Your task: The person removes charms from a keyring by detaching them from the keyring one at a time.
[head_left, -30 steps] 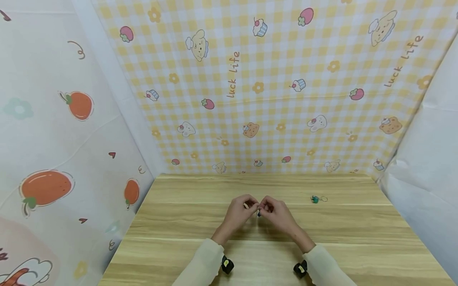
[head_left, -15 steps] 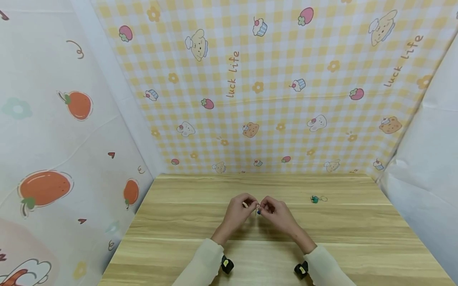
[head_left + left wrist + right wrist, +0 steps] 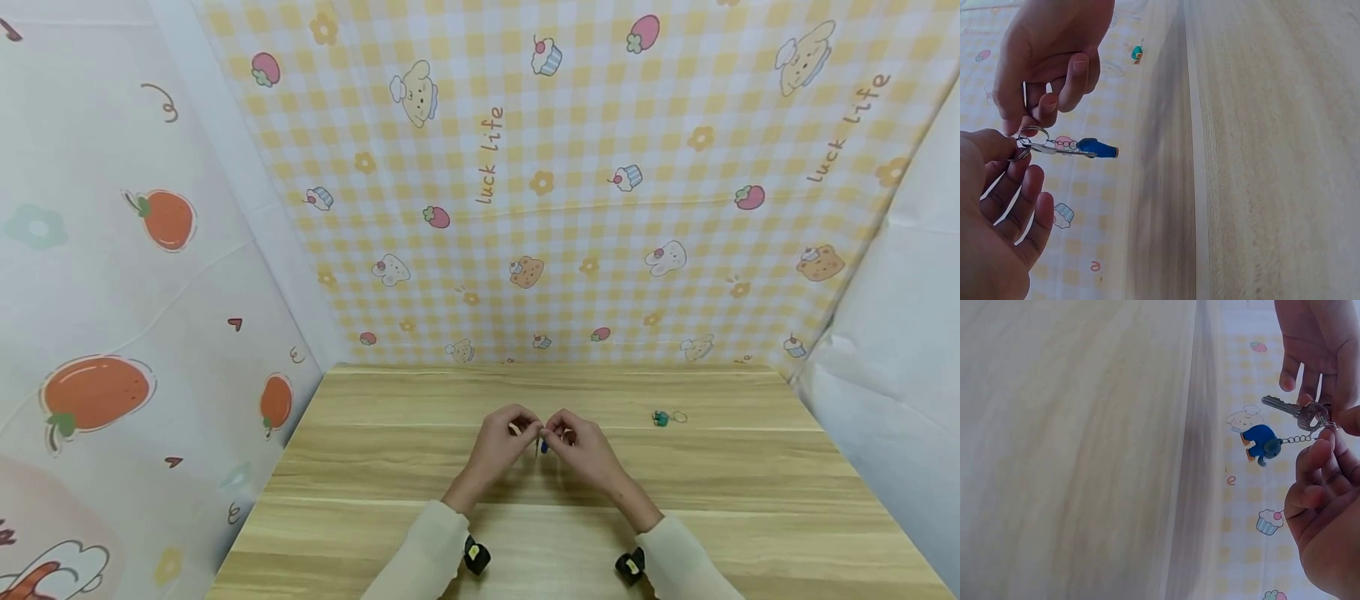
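My left hand [image 3: 502, 437] and right hand [image 3: 581, 442] meet fingertip to fingertip above the table. Both pinch at metal rings; in the left wrist view one key ring [image 3: 1036, 129] shows by the right fingers, and another loop lies at the left fingertips. A silver key [image 3: 1290, 409] hangs from the rings with its toothed blade pointing down and away from the hands. Beside it dangles a blue elephant charm [image 3: 1259, 442] with orange feet, on a short chain [image 3: 1297, 439]. The fingertips partly hide where key and rings join.
A green charm [image 3: 660, 418] with its own ring [image 3: 679, 417] lies on the wooden table [image 3: 405, 467], to the right of and beyond the hands. Patterned cloth [image 3: 570, 225] stands behind the table, and white sheets hang on both sides.
Both hands stay in nearly the same place. Between them the key and the blue charm have swung and turned slightly; the fingertips have shifted a little at the rings.
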`<action>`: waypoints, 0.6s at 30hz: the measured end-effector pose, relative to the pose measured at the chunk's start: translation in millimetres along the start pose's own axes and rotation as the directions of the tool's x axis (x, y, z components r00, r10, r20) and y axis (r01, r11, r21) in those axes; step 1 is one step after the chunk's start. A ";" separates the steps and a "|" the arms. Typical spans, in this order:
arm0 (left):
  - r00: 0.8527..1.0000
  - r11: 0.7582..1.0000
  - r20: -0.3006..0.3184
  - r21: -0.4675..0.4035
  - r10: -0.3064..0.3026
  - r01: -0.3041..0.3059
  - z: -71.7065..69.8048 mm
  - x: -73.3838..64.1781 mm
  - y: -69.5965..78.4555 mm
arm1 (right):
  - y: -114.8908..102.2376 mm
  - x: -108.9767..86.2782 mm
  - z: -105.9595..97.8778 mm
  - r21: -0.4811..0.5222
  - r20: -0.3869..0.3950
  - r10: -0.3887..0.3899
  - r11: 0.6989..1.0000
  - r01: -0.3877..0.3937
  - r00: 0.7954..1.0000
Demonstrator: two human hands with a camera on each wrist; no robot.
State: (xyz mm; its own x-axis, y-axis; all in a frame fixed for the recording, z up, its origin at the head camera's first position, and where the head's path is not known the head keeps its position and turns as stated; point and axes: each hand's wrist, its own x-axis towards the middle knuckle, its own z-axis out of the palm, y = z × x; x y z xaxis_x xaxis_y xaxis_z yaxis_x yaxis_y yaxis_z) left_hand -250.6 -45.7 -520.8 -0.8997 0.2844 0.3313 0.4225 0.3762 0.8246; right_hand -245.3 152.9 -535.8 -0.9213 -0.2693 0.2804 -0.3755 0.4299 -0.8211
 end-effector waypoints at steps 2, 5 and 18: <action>1.000 1.000 0.001 0.003 0.004 -0.004 0.4 0.0 -0.5 | -0.5 0.5 -0.1 0.003 0.009 -0.009 1.000 0.009 1.000; 1.000 1.000 0.001 0.012 0.010 -0.010 1.6 -0.3 -1.7 | -1.2 0.2 -0.4 0.010 0.019 -0.031 0.999 0.030 0.999; 1.000 1.000 -0.018 0.029 0.000 0.000 1.4 1.0 -1.8 | -1.0 -0.6 -1.6 0.023 0.007 -0.120 0.993 0.120 0.993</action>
State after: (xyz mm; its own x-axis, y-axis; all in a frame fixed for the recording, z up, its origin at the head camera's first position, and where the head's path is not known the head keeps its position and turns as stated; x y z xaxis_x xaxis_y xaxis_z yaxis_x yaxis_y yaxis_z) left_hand -252.2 -44.9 -522.6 -0.9014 0.2682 0.3400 0.4254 0.4018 0.8109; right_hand -244.5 154.0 -534.3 -0.8689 -0.3247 0.3735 -0.4808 0.3748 -0.7927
